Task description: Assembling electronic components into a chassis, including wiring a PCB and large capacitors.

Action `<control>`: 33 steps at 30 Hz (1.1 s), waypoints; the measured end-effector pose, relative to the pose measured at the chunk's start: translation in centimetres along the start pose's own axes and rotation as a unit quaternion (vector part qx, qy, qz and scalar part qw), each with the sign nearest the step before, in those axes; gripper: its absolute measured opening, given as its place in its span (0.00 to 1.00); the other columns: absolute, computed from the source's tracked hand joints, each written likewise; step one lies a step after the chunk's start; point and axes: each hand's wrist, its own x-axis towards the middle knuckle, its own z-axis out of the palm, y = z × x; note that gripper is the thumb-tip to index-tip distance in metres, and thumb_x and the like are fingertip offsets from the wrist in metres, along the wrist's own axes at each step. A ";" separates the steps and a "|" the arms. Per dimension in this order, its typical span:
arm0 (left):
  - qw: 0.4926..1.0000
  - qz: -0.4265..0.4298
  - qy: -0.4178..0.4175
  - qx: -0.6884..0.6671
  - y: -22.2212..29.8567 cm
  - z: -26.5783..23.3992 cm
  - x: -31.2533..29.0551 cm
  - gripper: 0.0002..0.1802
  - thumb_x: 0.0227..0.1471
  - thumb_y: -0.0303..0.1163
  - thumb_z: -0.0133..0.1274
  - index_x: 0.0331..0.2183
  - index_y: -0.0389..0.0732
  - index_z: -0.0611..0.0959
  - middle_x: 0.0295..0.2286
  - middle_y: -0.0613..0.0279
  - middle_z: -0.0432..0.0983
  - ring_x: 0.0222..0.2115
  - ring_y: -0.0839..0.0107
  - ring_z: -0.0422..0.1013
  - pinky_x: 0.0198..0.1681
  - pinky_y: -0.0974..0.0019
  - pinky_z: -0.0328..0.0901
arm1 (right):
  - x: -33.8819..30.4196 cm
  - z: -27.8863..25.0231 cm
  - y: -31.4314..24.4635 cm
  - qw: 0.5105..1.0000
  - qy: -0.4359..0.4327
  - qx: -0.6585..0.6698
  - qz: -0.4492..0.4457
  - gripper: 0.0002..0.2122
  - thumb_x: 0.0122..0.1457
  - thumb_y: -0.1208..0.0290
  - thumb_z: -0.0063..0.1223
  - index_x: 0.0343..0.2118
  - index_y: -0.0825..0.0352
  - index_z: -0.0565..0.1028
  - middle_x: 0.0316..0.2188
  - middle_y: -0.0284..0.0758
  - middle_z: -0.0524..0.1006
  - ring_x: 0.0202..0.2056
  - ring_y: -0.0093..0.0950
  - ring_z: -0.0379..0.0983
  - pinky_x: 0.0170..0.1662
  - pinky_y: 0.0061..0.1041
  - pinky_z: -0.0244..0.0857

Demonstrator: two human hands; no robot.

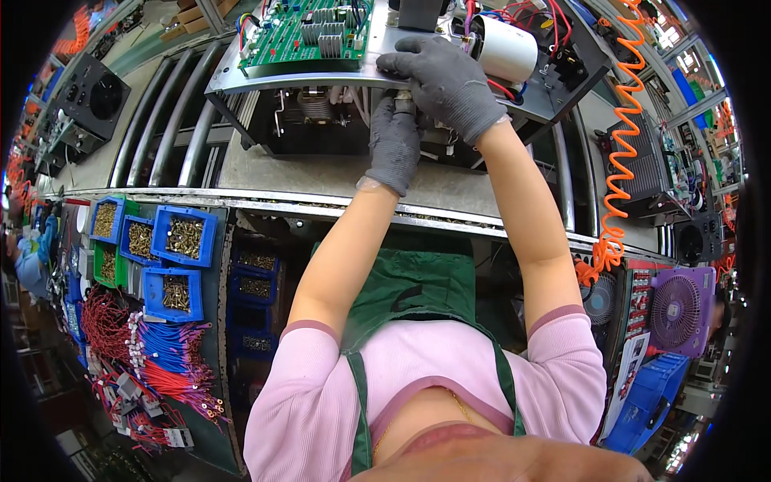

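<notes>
My gloved left hand (393, 145) reaches up under the front edge of a metal chassis (301, 80). Its fingers are closed around a small part at that edge, mostly hidden by the gloves. My gloved right hand (451, 87) lies over the same edge, two fingers bent on the top plate and the rest curled at the rim, close to the left fingertips. A green circuit board (309, 36) with silver heatsinks sits left of it on the plate. To the right stands a white cylinder (507, 50) among red and blue wires. Below the plate shows a coil-like part (315, 106).
Rollers (169, 120) flank the chassis. An orange coiled hose (622, 153) hangs at the right, above a purple fan (679, 309). Blue screw bins (183, 234) and bundled wires (173, 353) lie at the left. Other black units (88, 96) stand farther off.
</notes>
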 end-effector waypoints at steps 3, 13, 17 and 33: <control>0.996 0.018 -0.045 -0.081 -2.0 -0.8 1.1 0.12 0.59 0.36 0.47 0.40 0.40 0.74 0.31 0.65 0.74 0.25 0.80 0.66 0.24 0.77 0.61 | 0.2 0.4 0.9 1.000 -0.004 -0.006 0.026 0.14 0.50 0.76 0.48 0.38 0.54 0.80 0.39 0.33 0.77 0.41 0.36 0.73 0.44 0.34 0.69; 0.980 0.140 -0.072 0.123 -7.1 -3.4 4.9 0.12 0.51 0.25 0.45 0.39 0.36 0.75 0.37 0.56 0.76 0.39 0.66 0.74 0.43 0.67 0.68 | 0.1 0.2 0.6 1.000 -0.003 0.000 0.031 0.15 0.50 0.74 0.46 0.40 0.55 0.78 0.37 0.36 0.76 0.37 0.39 0.73 0.43 0.36 0.68; 0.873 -0.088 -0.224 -0.423 -6.6 -3.1 5.8 0.15 0.53 0.33 0.47 0.42 0.38 0.76 0.41 0.58 0.75 0.42 0.64 0.73 0.46 0.62 0.67 | 0.3 0.4 1.1 0.999 -0.014 -0.001 0.035 0.15 0.50 0.74 0.46 0.40 0.55 0.78 0.36 0.37 0.76 0.37 0.39 0.73 0.43 0.36 0.68; 0.989 -0.081 -0.083 0.092 0.0 -3.5 -1.4 0.16 0.56 0.37 0.50 0.44 0.39 0.78 0.30 0.68 0.76 0.29 0.77 0.70 0.34 0.72 0.66 | 0.6 -0.4 -0.1 0.996 -0.030 0.039 0.077 0.10 0.56 0.61 0.49 0.34 0.60 0.77 0.35 0.38 0.75 0.38 0.39 0.74 0.39 0.38 0.68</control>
